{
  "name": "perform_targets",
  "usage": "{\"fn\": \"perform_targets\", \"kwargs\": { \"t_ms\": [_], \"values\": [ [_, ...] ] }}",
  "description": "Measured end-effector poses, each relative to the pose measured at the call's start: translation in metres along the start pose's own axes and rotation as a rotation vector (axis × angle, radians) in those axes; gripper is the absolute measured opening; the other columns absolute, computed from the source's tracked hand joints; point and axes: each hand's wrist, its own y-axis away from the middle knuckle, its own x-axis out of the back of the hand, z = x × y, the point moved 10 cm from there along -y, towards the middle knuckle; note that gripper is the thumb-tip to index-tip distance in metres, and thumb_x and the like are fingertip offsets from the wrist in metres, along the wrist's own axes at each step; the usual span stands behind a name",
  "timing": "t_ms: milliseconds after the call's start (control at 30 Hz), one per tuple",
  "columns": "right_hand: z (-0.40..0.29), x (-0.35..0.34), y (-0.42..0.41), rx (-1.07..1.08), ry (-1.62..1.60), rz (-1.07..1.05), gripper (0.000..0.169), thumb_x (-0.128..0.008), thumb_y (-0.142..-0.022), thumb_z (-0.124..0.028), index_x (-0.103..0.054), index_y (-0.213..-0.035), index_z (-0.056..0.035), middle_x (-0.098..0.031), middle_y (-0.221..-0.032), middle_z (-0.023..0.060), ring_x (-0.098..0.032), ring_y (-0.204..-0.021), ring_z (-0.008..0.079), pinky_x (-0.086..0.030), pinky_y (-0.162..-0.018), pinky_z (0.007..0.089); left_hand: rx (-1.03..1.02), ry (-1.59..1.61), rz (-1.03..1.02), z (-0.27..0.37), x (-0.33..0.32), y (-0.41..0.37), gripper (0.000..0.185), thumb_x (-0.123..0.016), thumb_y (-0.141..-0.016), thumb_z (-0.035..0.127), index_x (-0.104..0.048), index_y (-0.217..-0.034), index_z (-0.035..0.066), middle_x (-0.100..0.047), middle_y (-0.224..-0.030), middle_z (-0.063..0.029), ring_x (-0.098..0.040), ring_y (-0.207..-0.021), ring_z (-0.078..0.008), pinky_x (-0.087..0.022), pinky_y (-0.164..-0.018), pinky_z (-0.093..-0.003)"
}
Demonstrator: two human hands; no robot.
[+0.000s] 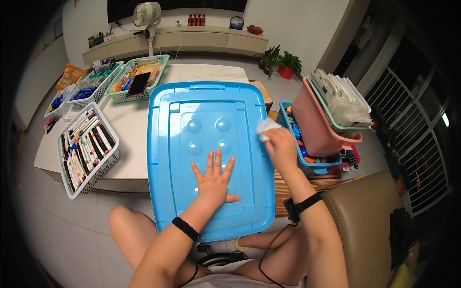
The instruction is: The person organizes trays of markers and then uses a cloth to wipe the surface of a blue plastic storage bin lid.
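Note:
A large blue plastic storage-box lid [169,144] lies before me, with raised round bumps in its middle. My left hand [213,183] is spread flat on the lower part of the lid, fingers apart and holding nothing. At the lid's right rim, my right hand [282,147] pinches a crumpled white tissue or wipe [267,126]. The tissue is slightly blurred and sits at the rim; whether it presses on the plastic I cannot tell.
A white basket of markers [88,151] overhangs the table's front left. Behind it stand a green basket [158,77] with a phone [139,84] on top and more baskets. At right, a pink bin [313,118] rests on a blue bin [317,165], beside a brown leather seat [360,223].

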Motion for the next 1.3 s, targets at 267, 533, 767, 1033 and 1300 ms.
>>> {"fn": "perform_targets", "kwargs": {
  "t_ms": [267,533,767,1033,1300],
  "values": [
    [-0.011,-0.058,0.053,0.01,0.288,-0.319,0.045,-0.046,-0.087,-0.004,-0.048,-0.131,0.0072,-0.062,-0.12,0.0206,-0.053,-0.122,0.031,-0.032,-0.111,0.0454,-0.033,0.06,0.046,-0.005,-0.006,0.001,0.128,-0.072,-0.053,0.077,-0.014,-0.154,0.024,-0.001,-0.158,-0.0224,0.0,-0.147,-0.0378,-0.006,-0.101,-0.0781],
    [0.036,-0.099,-0.022,0.018,0.502,-0.336,0.044,-0.038,-0.093,-0.013,-0.048,-0.133,0.0017,-0.058,-0.129,0.0169,-0.04,-0.135,0.0261,-0.019,-0.116,0.0458,-0.037,0.059,0.022,-0.005,-0.002,-0.002,0.13,-0.073,-0.05,0.077,-0.016,-0.154,0.024,-0.004,-0.158,-0.0224,-0.002,-0.147,-0.038,-0.007,-0.101,-0.0778],
    [0.03,-0.106,-0.02,-0.033,0.476,-0.493,0.041,-0.041,-0.09,-0.011,-0.054,-0.128,-0.0021,-0.062,-0.121,0.0167,-0.047,-0.127,0.0299,-0.024,-0.114,0.0476,-0.03,0.101,0.013,-0.009,0.0,0.0,0.129,-0.072,-0.05,0.079,-0.018,-0.154,0.024,-0.005,-0.158,-0.0219,-0.003,-0.147,-0.0376,-0.007,-0.101,-0.0779],
    [0.007,-0.051,0.045,-0.158,0.111,-0.529,0.027,-0.051,-0.087,-0.009,-0.066,-0.11,-0.0064,-0.064,-0.106,0.0208,-0.058,-0.107,0.0345,-0.047,-0.093,0.0426,-0.008,0.154,-0.149,-0.01,0.0,-0.004,0.131,-0.07,-0.05,0.083,-0.016,-0.154,0.024,-0.004,-0.159,-0.0202,0.001,-0.148,-0.0361,-0.003,-0.104,-0.0752],
    [-0.041,-0.016,0.102,-0.06,0.214,-0.554,0.027,-0.051,-0.088,-0.008,-0.061,-0.111,0.0011,-0.06,-0.115,0.0283,-0.056,-0.112,0.0426,-0.046,-0.095,0.0477,0.0,0.137,-0.22,-0.011,-0.002,-0.002,0.132,-0.07,-0.05,0.083,-0.012,-0.155,0.027,0.0,-0.16,-0.0178,0.005,-0.148,-0.0336,-0.003,-0.106,-0.0736]
  ]
}}
